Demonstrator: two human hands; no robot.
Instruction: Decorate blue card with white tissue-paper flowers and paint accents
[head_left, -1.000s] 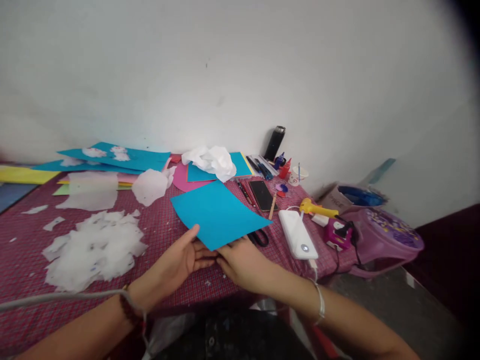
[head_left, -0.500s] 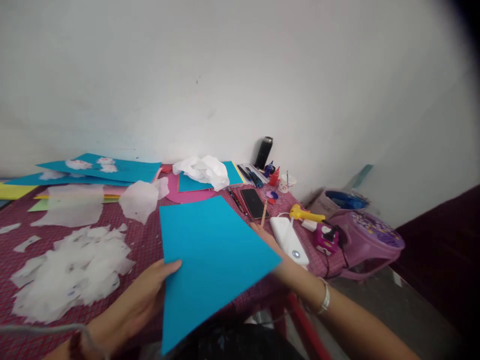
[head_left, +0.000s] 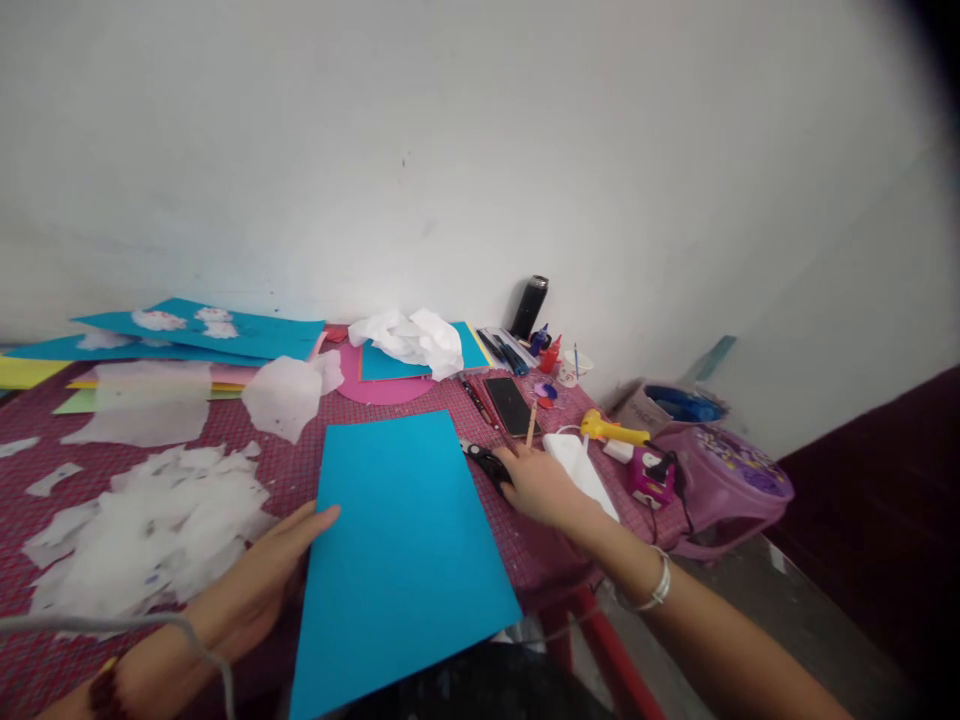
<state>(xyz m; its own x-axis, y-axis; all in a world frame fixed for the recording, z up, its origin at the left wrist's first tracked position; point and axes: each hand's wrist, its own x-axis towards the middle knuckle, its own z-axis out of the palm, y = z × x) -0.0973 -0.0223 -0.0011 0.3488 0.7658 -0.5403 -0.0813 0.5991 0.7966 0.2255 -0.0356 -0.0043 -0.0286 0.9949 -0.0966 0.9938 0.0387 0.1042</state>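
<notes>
A plain blue sheet of paper (head_left: 405,550) lies in front of me, its near edge reaching past the table's front. My left hand (head_left: 281,560) grips its left edge, thumb on top and fingers underneath. To the right of the sheet, my right hand (head_left: 536,485) has its fingers closed on the black handles of a pair of scissors (head_left: 486,460); the blade tips point left towards the paper. A pencil (head_left: 532,424) and a white power bank (head_left: 581,465) lie close to that hand, which partly covers the power bank. Left of my left hand is a heap of torn white paper (head_left: 157,540).
Blue sheets with white tufts (head_left: 262,338) lie at the back left. Crumpled white tissue (head_left: 412,340), a phone (head_left: 508,405), a black flask (head_left: 530,307), paint bottles (head_left: 550,355) and a yellow glue gun (head_left: 611,428) stand or lie farther back. A purple stool (head_left: 727,490) is at the right.
My right hand has come out from behind the sheet and onto the scissors, which now show. The blue sheet has been lowered and turned slightly, still in my left hand.
</notes>
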